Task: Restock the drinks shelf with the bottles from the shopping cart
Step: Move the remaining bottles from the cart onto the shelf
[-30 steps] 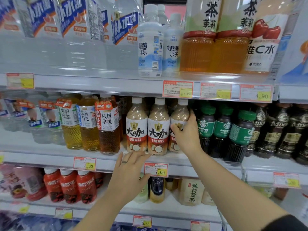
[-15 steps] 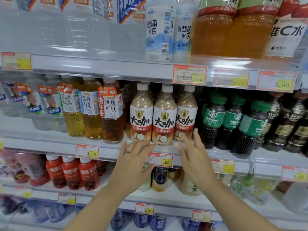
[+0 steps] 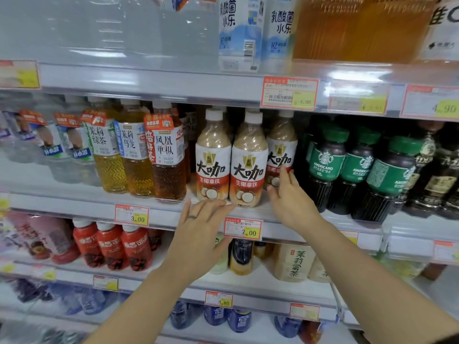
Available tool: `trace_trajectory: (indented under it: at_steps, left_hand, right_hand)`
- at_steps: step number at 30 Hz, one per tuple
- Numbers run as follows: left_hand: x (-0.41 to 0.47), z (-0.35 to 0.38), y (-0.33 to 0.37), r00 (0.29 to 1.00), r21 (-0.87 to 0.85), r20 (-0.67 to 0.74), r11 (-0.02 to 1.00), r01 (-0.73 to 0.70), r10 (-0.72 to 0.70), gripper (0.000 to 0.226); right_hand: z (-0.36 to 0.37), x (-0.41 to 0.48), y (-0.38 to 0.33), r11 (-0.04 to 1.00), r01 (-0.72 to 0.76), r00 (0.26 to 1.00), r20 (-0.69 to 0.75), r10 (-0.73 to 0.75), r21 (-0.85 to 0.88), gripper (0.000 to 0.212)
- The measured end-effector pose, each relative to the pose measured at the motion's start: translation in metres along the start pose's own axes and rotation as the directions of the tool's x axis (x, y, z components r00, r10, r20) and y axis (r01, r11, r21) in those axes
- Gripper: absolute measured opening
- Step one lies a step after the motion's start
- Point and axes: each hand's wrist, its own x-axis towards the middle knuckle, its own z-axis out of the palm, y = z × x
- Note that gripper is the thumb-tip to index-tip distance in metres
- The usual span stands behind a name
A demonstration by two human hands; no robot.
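Observation:
Three beige coconut latte bottles with white caps stand side by side on the middle shelf [image 3: 159,207]: a left one [image 3: 213,155], a middle one [image 3: 249,161] and a right one [image 3: 282,147] set slightly further back. My right hand [image 3: 289,197] reaches up to the right bottle, its fingertips touching the lower label. My left hand [image 3: 198,234] is spread flat with straight fingers just below the left and middle bottles, in front of the shelf edge, holding nothing. The shopping cart is out of view.
Yellow and amber tea bottles [image 3: 139,155] stand left of the latte bottles. Dark coffee bottles with green caps [image 3: 357,167] stand to the right. A 7.00 price tag [image 3: 243,228] hangs below. Large bottles fill the top shelf, red bottles [image 3: 111,247] the lower one.
My right hand left the right latte bottle, dropped to the shelf edge, then rose again to touch its label. The left hand stayed near the shelf edge. The view moved closer.

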Motion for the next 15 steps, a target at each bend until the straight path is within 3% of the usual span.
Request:
trace_trajectory:
  at_steps: [8,10,13,15]
  left_hand:
    - [0.001,-0.003,0.003,1.0,0.001,0.021,1.0,-0.005,0.005,0.056]
    - [-0.002,-0.007,0.002,1.0,-0.048,0.006,0.999,-0.017,0.018,0.05]
    - [-0.024,-0.013,-0.004,0.998,-0.137,-0.06,0.991,-0.002,-0.006,0.042]
    - [-0.053,-0.014,-0.013,0.992,-0.193,-0.113,0.98,0.042,-0.064,0.036]
  right_hand:
    - [-0.004,0.0,0.0,0.998,0.019,1.0,-0.007,-0.019,0.064,0.063]
    - [-0.006,-0.021,0.0,0.992,0.105,0.991,-0.09,-0.098,0.072,0.058]
    - [0.006,-0.073,-0.007,0.934,0.338,0.909,-0.299,-0.291,0.118,0.039]
    - [0.032,-0.102,-0.013,0.889,0.435,0.881,-0.272,-0.387,0.145,0.031]
